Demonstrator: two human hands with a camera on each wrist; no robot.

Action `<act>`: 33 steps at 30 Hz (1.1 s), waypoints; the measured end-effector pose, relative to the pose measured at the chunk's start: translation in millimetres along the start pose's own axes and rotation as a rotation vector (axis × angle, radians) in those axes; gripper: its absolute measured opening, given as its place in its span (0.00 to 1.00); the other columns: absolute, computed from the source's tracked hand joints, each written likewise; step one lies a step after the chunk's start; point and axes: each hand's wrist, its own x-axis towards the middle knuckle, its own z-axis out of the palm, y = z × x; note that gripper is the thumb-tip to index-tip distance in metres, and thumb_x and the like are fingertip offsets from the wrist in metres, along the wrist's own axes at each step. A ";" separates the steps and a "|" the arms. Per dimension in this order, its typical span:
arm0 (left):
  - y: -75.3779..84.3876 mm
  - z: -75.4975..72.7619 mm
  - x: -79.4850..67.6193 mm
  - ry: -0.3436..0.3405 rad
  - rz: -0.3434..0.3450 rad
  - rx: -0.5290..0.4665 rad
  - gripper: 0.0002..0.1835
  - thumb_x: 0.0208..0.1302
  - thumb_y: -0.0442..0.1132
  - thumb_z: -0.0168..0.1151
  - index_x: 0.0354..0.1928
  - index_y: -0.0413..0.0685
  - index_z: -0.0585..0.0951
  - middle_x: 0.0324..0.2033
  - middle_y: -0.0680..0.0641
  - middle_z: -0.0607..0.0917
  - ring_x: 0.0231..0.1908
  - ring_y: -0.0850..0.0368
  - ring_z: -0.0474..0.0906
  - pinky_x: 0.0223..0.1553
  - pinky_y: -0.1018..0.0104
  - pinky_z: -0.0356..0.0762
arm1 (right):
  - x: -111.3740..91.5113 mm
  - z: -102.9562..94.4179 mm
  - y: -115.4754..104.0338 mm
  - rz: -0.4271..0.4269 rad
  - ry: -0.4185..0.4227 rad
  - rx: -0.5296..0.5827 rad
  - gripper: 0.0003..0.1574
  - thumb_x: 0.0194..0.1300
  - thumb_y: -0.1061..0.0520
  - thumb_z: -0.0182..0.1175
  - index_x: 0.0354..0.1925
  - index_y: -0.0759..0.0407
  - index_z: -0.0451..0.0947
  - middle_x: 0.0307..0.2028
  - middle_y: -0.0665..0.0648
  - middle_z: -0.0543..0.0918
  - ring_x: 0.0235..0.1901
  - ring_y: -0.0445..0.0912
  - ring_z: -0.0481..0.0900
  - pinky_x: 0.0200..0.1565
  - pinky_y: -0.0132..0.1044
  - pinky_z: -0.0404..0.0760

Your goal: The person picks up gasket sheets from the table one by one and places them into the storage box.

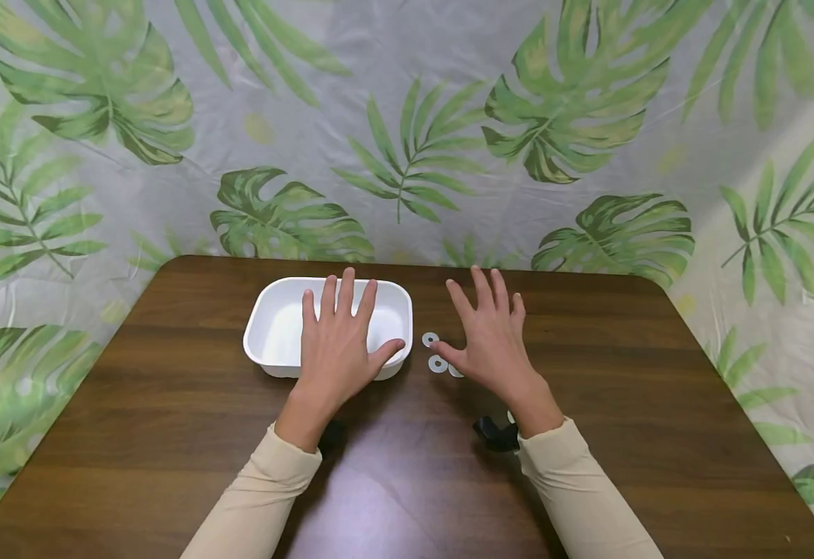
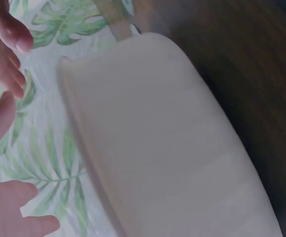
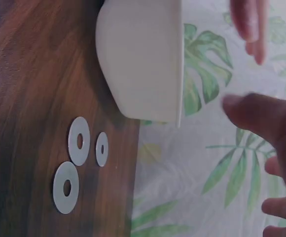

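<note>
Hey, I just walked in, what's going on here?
A person at a wooden table has bare hands raised, spread and holding nothing. The left hand hovers over a white rectangular tub. The right hand hovers near flat, pale washers; at least three lie on the table, to the right of the tub.

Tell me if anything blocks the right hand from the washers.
Nothing visible stands between the right hand and the washers; they lie uncovered in the right wrist view. The white tray sits to their left in the head view, out of that path.
</note>
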 end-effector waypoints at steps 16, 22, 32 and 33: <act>1.5 -11.6 -6.0 0.114 0.073 -0.075 0.44 0.52 0.64 0.71 0.66 0.47 0.72 0.66 0.40 0.75 0.66 0.40 0.69 0.65 0.36 0.61 | -3.5 2.9 -4.6 -0.071 0.258 0.129 0.26 0.56 0.53 0.72 0.53 0.57 0.81 0.58 0.63 0.79 0.61 0.61 0.72 0.52 0.62 0.73; -2.3 -16.7 -13.1 0.117 0.106 -0.153 0.34 0.54 0.54 0.73 0.61 0.46 0.77 0.56 0.43 0.82 0.52 0.42 0.79 0.63 0.40 0.66 | -6.2 -3.1 -5.7 -0.112 0.259 0.221 0.20 0.56 0.56 0.72 0.47 0.60 0.84 0.50 0.60 0.84 0.54 0.58 0.77 0.53 0.54 0.76; -8.6 -22.1 -22.4 0.178 0.169 -0.326 0.24 0.54 0.44 0.74 0.53 0.44 0.82 0.50 0.45 0.85 0.50 0.44 0.79 0.57 0.47 0.71 | -11.7 -14.8 -2.7 -0.150 0.171 0.251 0.16 0.58 0.57 0.71 0.45 0.59 0.84 0.47 0.57 0.84 0.51 0.55 0.79 0.48 0.50 0.80; -9.3 -21.4 -23.6 0.176 0.168 -0.343 0.24 0.54 0.44 0.74 0.53 0.44 0.82 0.50 0.45 0.85 0.49 0.44 0.79 0.55 0.47 0.72 | -12.3 -14.9 -1.4 -0.145 0.157 0.248 0.16 0.58 0.57 0.71 0.45 0.59 0.84 0.47 0.57 0.84 0.51 0.55 0.79 0.48 0.49 0.80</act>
